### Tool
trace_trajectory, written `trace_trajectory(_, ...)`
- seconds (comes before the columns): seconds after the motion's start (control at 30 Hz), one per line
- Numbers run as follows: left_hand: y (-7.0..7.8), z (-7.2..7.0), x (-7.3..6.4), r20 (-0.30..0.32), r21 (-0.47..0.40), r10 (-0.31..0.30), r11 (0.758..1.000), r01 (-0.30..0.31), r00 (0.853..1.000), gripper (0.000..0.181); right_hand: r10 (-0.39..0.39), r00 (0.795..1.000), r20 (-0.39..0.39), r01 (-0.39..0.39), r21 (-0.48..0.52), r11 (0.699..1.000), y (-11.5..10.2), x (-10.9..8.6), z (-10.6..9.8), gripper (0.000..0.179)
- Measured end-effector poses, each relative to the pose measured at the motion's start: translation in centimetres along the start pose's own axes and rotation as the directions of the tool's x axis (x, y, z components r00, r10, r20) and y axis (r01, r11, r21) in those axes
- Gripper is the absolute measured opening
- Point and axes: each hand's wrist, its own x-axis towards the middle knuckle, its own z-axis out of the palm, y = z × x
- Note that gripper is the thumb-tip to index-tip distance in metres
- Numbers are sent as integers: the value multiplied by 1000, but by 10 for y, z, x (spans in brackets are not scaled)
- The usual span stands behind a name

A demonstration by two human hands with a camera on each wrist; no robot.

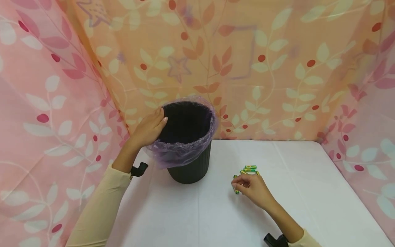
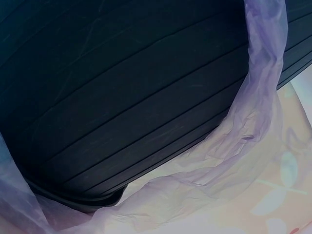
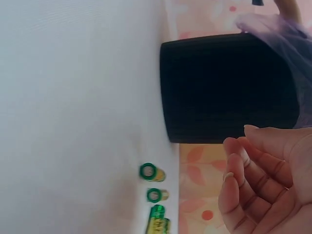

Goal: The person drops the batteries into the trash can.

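A black ribbed bin [image 1: 189, 171] stands upright, with a thin purple plastic bag [image 1: 182, 156] folded over its rim. My left hand [image 1: 149, 128] holds the bin's left rim, its fingertips at the edge of the opening. Dark ribbed wall and purple plastic fill the left wrist view, where the hand itself is out of sight. Several small green-and-yellow batteries [image 1: 250, 169] lie on the white table. Over them hangs my right hand [image 1: 253, 190], overlapping part of the group. In the right wrist view its fingers [image 3: 234, 195] are loosely bent with nothing between them, apart from the batteries [image 3: 155, 196].
The white-covered table [image 1: 296, 192] stretches out on both sides of the bin. Behind it hangs an orange leaf-print cloth [image 1: 240, 68], with pink patterned cloth [image 1: 46, 137] at the left and right. Black camera mounts [image 1: 140, 169] sit on both wrists.
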Motion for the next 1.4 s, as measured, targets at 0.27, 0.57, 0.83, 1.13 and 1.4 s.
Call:
trace_trajectory(0.27,1,-2,2,8,3,1,1000,-1,1000,62,7,999,-39,-11,-96,995,17,-2,10,6)
trace_trajectory(0.57,1,-1,1,1,4,-3,1000,3,1000,63,37,997,-72,-48,-155,987,25,-1,15,9)
trace_trajectory(0.83,-1,6,-2,15,-2,-2,1000,2,1000,62,67,996,-55,-77,-222,972,39,-8,25,9)
trace_trajectory(1.13,0,3,-1,11,-10,-6,1000,6,1000,64,72,994,-80,-93,-313,945,38,-8,24,12)
trace_trajectory(1.4,0,1,-1,9,-7,-14,1000,14,1000,64,95,991,-90,-123,-383,915,38,-4,23,16)
